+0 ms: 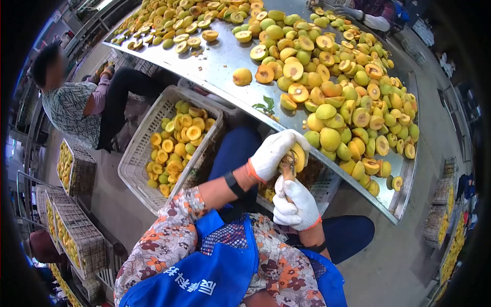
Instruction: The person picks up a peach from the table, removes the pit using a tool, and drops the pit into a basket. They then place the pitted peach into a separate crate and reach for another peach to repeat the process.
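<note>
My left hand (271, 153), in a white glove with an orange cuff, is closed around a yellow peach (300, 155) just below the near edge of the metal table (220, 61). My right hand (296, 204), gloved the same, grips a small pitting tool (287, 169) whose tip is pushed into the fruit. Both hands are close together over my lap. The tool's working end is hidden inside the peach and behind my left fingers.
The table carries a large heap of whole and halved yellow-green peaches (337, 102). A white crate of peach halves (171, 143) stands at my left, another crate (325, 187) beneath my hands. A seated person (76, 105) works at left beside more crates (71, 166). Another gloved hand (353, 11) reaches in at the far side.
</note>
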Tool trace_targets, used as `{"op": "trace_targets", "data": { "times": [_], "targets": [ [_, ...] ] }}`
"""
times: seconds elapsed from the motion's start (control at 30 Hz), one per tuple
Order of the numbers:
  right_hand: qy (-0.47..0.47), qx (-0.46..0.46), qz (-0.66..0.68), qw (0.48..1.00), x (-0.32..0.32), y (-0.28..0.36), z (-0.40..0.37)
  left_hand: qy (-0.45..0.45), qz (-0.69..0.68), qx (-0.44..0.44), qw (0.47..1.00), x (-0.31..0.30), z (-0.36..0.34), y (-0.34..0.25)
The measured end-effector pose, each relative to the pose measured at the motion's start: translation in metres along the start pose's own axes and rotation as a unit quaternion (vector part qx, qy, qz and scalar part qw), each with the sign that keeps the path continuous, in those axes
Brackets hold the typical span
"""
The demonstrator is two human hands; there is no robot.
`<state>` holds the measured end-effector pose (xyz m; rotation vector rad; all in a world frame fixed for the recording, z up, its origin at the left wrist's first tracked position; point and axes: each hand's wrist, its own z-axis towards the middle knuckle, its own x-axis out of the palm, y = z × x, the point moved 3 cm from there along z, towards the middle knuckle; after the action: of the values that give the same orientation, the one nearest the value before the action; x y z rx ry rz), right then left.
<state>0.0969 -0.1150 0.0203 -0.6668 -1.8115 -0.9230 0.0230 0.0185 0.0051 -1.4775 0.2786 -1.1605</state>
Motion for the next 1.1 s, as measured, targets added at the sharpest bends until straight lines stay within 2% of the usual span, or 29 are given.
{"op": "trace_targets", "data": {
  "times": [0.03, 0.1, 0.17, 0.23, 0.27, 0.3, 0.37, 0.4, 0.43, 0.47, 0.5, 0.57, 0.7, 0.77, 0.8, 0.87, 0.9, 0.97, 1.0, 1.07, 1.1],
  "targets": [
    [0.005, -0.005, -0.042, 0.999, 0.003, 0.001, 0.003, -0.062, -0.065, 0.015, 0.996, 0.004, -0.004, 0.002],
    [0.015, -0.011, -0.083, 0.996, 0.007, 0.006, 0.000, -0.198, -0.211, -0.028, 0.957, 0.008, -0.006, 0.008],
    [0.012, -0.053, -0.081, 0.995, 0.006, 0.005, -0.005, -0.284, -0.105, 0.012, 0.953, -0.020, -0.018, -0.001],
    [-0.073, -0.069, -0.092, 0.991, 0.002, 0.010, -0.020, -0.304, 0.129, 0.098, 0.939, -0.053, -0.040, -0.035],
    [-0.112, -0.070, -0.096, 0.987, -0.007, 0.010, -0.026, -0.308, 0.338, 0.143, 0.878, -0.073, -0.049, -0.062],
    [-0.151, -0.069, -0.099, 0.981, -0.019, 0.011, -0.032, -0.303, 0.528, 0.182, 0.772, -0.090, -0.059, -0.086],
    [-0.246, -0.062, -0.177, 0.951, -0.043, 0.008, -0.043, -0.321, 0.556, -0.055, 0.765, -0.132, -0.081, -0.108],
    [-0.266, -0.051, -0.190, 0.943, -0.051, 0.006, -0.046, -0.265, 0.747, -0.008, 0.610, -0.132, -0.082, -0.125],
    [-0.263, -0.060, -0.203, 0.941, -0.056, 0.004, -0.047, -0.194, 0.888, 0.033, 0.415, -0.127, -0.083, -0.134],
    [-0.270, -0.062, -0.189, 0.942, -0.063, 0.001, -0.045, -0.210, 0.861, 0.060, 0.459, -0.143, -0.077, -0.133],
    [-0.280, -0.060, -0.175, 0.942, -0.067, -0.004, -0.046, -0.209, 0.845, 0.114, 0.479, -0.157, -0.065, -0.131],
    [-0.288, -0.047, -0.201, 0.935, -0.058, -0.006, -0.042, -0.236, 0.819, 0.118, 0.510, -0.148, -0.025, -0.132],
    [-0.304, -0.027, -0.242, 0.921, -0.048, -0.008, -0.033, -0.219, 0.812, 0.051, 0.539, -0.183, 0.059, -0.088],
    [-0.303, -0.035, -0.250, 0.919, -0.050, -0.012, -0.031, -0.202, 0.834, -0.017, 0.514, -0.193, 0.091, -0.068],
    [-0.305, -0.028, -0.252, 0.918, -0.056, -0.013, -0.031, -0.207, 0.833, -0.011, 0.513, -0.200, 0.104, -0.066],
    [-0.309, -0.023, -0.261, 0.914, -0.060, -0.017, -0.030, -0.173, 0.751, -0.139, 0.621, -0.217, 0.119, -0.054],
    [-0.308, -0.024, -0.262, 0.914, -0.059, -0.017, -0.029, -0.175, 0.752, -0.137, 0.620, -0.218, 0.121, -0.055],
    [-0.327, -0.014, -0.260, 0.909, -0.058, -0.016, -0.027, -0.191, 0.791, -0.073, 0.576, -0.216, 0.120, -0.062],
    [-0.330, -0.016, -0.260, 0.907, -0.059, -0.016, -0.027, -0.197, 0.791, -0.071, 0.575, -0.215, 0.116, -0.063],
    [-0.330, -0.024, -0.268, 0.905, -0.060, -0.013, -0.029, -0.227, 0.675, -0.029, 0.701, -0.212, 0.104, -0.060],
    [-0.333, -0.032, -0.268, 0.904, -0.062, -0.015, -0.030, -0.229, 0.577, 0.048, 0.782, -0.221, 0.100, -0.048]
  ]
}}
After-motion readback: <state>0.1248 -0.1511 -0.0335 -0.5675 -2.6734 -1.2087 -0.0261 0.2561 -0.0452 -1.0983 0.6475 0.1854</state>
